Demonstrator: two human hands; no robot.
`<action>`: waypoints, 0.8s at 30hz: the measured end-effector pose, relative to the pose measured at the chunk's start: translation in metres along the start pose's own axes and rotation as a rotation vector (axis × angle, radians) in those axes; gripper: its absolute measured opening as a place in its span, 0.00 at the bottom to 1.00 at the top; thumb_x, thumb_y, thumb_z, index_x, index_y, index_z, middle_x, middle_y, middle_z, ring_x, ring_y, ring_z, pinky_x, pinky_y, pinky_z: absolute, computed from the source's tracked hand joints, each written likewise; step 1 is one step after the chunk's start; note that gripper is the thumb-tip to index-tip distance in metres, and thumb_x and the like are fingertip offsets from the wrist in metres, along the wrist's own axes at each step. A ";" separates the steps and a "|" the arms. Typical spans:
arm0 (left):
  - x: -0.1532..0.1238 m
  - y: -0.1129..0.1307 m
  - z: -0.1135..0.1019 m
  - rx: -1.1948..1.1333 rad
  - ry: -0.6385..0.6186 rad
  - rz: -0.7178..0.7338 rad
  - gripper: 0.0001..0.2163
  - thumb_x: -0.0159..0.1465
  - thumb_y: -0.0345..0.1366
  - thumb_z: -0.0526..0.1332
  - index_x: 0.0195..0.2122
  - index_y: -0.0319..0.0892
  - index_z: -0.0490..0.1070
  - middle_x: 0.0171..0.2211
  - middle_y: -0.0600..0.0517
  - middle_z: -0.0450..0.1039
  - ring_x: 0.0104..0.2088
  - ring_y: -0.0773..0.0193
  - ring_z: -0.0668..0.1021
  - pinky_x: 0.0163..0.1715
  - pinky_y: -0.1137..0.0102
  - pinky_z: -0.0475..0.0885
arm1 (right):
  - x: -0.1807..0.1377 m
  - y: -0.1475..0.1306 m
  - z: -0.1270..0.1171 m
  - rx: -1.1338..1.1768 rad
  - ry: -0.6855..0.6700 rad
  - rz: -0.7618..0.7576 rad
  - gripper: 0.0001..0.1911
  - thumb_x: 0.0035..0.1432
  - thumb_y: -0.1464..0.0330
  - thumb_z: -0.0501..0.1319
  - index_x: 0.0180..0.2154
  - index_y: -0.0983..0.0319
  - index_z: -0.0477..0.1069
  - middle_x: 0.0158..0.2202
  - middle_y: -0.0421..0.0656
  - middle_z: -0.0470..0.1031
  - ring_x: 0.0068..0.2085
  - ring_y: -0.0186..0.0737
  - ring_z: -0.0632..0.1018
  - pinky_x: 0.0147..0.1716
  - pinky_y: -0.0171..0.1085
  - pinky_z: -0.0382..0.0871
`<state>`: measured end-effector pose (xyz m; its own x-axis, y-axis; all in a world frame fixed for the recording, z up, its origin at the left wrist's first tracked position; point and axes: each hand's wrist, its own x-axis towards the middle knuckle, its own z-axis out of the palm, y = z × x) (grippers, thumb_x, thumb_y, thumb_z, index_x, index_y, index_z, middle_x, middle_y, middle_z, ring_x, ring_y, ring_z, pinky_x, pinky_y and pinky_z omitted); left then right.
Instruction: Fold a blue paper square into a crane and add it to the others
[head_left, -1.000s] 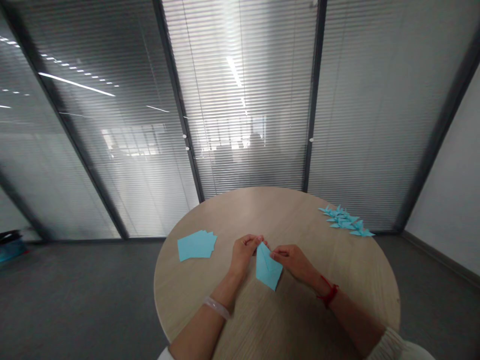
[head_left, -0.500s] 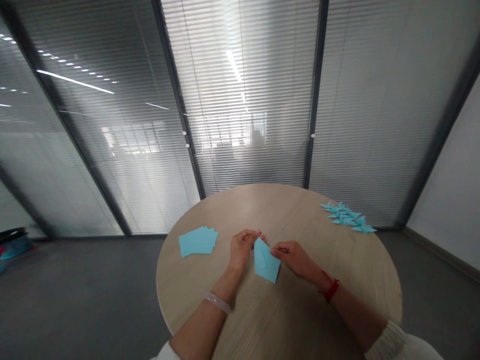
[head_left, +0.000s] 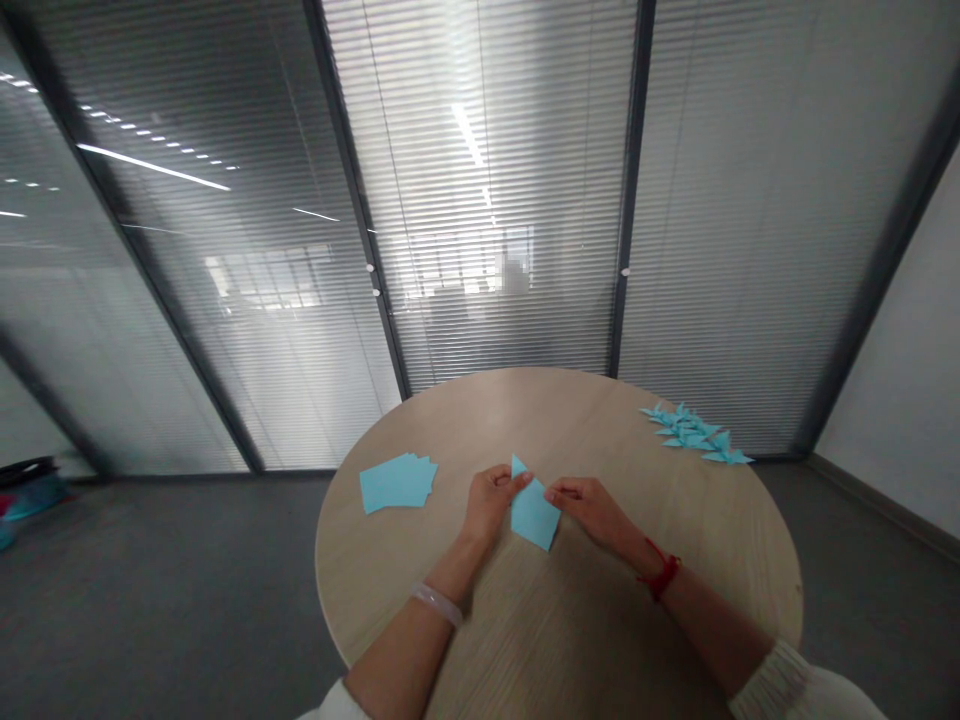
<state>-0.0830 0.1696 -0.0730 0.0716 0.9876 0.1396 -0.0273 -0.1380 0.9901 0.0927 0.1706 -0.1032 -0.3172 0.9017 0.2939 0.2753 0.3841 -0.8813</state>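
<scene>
A partly folded sheet of light-blue origami paper (head_left: 534, 520) is between my hands, just above the wooden table. My left hand (head_left: 491, 500) grips it near its pointed upper end, the thumb lying across the front. At its right corner, my right hand (head_left: 589, 508) pinches the edge between thumb and fingertips. The fingers behind the paper are hidden. Left of my left hand lies a loose stack of blue paper sheets (head_left: 397, 484), slightly fanned out.
Several folded blue paper cranes (head_left: 690, 432) sit in a cluster near the far right edge of the round wooden table (head_left: 480, 410). Behind the table stands a glass partition with blinds (head_left: 510, 330). A dark and blue bag-like object (head_left: 34, 490) is on the floor at far left.
My left thumb has shifted down onto the front of the paper, and the pointed tip now shows above it. The paper has turned slightly; my right hand stays at the corner.
</scene>
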 end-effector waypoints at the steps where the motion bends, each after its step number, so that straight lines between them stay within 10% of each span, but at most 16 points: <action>1: -0.001 0.002 0.000 -0.004 0.019 0.010 0.19 0.43 0.49 0.70 0.20 0.37 0.71 0.15 0.57 0.63 0.16 0.73 0.63 0.18 0.75 0.56 | 0.000 0.000 0.000 0.009 -0.009 0.001 0.18 0.56 0.57 0.57 0.29 0.66 0.74 0.23 0.40 0.72 0.25 0.35 0.70 0.26 0.32 0.60; 13: 0.002 -0.002 0.000 -0.091 -0.009 -0.028 0.19 0.45 0.50 0.69 0.24 0.36 0.73 0.18 0.54 0.68 0.20 0.70 0.68 0.23 0.74 0.62 | 0.001 0.001 -0.006 0.069 0.055 0.043 0.17 0.54 0.56 0.58 0.25 0.64 0.72 0.23 0.40 0.73 0.27 0.38 0.73 0.29 0.34 0.65; 24: -0.001 -0.002 -0.001 -0.183 -0.115 0.026 0.36 0.47 0.36 0.70 0.58 0.41 0.59 0.27 0.53 0.74 0.26 0.67 0.74 0.29 0.72 0.67 | 0.003 0.003 -0.007 0.201 0.196 0.002 0.17 0.55 0.56 0.57 0.37 0.62 0.74 0.37 0.46 0.77 0.39 0.43 0.77 0.40 0.40 0.69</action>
<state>-0.0842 0.1687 -0.0749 0.1812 0.9674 0.1767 -0.2102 -0.1374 0.9680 0.0991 0.1762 -0.1025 -0.1296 0.9311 0.3409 0.0843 0.3529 -0.9318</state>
